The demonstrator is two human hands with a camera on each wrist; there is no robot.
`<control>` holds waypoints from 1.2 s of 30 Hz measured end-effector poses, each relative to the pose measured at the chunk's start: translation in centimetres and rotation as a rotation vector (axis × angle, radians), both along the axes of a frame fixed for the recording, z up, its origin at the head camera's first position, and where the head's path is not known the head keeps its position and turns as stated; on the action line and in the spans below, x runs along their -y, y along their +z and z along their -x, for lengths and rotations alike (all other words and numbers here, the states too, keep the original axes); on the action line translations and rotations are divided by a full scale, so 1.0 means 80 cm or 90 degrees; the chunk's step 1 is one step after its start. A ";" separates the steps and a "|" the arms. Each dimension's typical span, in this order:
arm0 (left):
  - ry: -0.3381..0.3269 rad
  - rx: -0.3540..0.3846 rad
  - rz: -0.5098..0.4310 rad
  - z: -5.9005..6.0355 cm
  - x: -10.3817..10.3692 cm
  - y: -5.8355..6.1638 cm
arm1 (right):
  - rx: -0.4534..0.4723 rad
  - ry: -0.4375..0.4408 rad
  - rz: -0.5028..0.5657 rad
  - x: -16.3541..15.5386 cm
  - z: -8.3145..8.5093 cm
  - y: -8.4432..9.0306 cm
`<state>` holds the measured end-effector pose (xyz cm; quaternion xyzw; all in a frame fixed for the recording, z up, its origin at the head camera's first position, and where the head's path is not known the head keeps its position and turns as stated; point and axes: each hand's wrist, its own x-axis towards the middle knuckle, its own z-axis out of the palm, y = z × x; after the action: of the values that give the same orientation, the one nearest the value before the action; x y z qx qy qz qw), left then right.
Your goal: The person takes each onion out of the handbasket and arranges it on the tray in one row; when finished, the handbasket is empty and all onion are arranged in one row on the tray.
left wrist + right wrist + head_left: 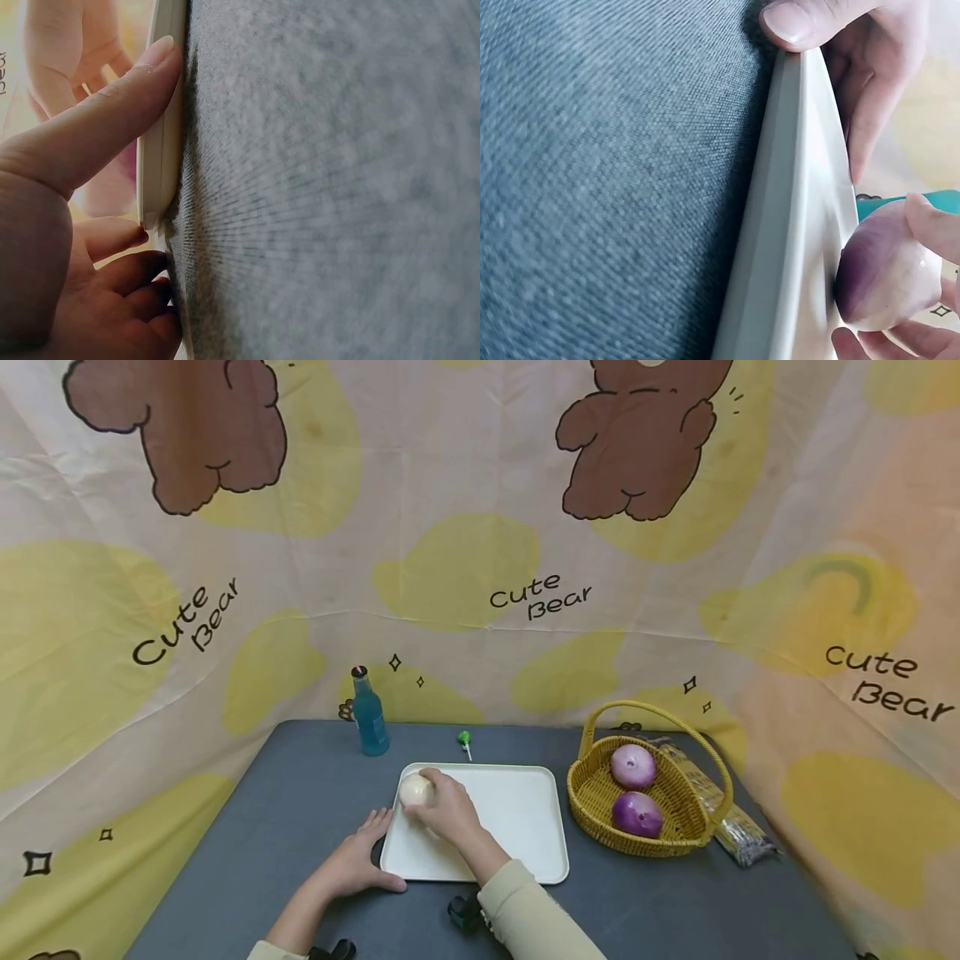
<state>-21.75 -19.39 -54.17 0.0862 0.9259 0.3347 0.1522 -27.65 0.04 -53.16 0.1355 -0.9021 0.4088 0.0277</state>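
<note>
On the white tray [517,818], toward its far left corner, my right hand [452,810] holds a peeled-looking onion [415,791] between thumb and fingers. In the right wrist view this onion [889,270] is pale with a purple patch, low over the tray surface. My left hand [358,858] lies around the tray's near left corner, fingers extended along the left side. Its thumb [124,101] rests against the near rim in the left wrist view, while the other fingers bend slightly beside the tray.
Right of the tray stands a yellow woven basket [600,837] with two purple onions [633,767] in it. Behind the basket lies a clear plastic package [738,831]. A blue bottle [370,718] and a green lollipop [465,741] are beyond the tray on the grey table [645,910].
</note>
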 end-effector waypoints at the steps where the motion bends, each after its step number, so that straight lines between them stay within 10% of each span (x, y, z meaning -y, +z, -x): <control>1: -0.001 -0.001 0.000 0.000 0.000 0.000 | 0.003 0.002 -0.004 0.001 0.000 -0.001; 21: 0.001 0.001 -0.007 0.003 0.000 -0.004 | -0.005 0.033 -0.032 -0.003 0.001 -0.003; 36: 0.007 0.004 -0.002 0.003 0.000 -0.002 | 0.009 0.000 0.017 -0.025 -0.019 0.047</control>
<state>-21.95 -19.41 -54.33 0.0799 0.9255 0.3370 0.1534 -26.10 2.07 -49.38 0.1319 -0.8968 0.4218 0.0230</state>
